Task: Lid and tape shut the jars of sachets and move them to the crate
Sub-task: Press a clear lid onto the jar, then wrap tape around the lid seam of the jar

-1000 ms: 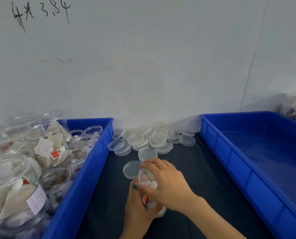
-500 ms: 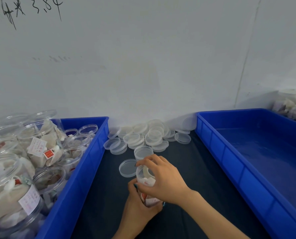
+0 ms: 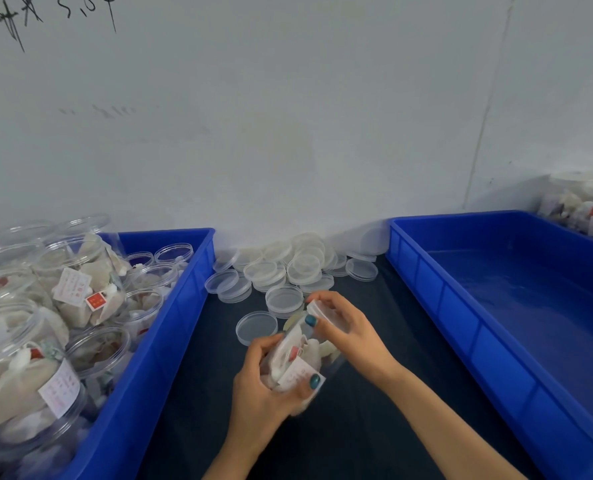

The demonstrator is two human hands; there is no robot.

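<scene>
Head view: left of the right blue crate [image 3: 437, 303], the left hand [image 3: 264, 389] has its grip wrapped round a tilted jar of sachets [image 3: 300, 358] above the desk [image 3: 191, 393]; the right hand [image 3: 352, 336] grip pinches a lid [image 3: 318, 309] at its mouth

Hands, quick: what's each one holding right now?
Left hand: grips the tilted jar of sachets.
Right hand: fingers curled round the clear lid at the jar's mouth.
</scene>
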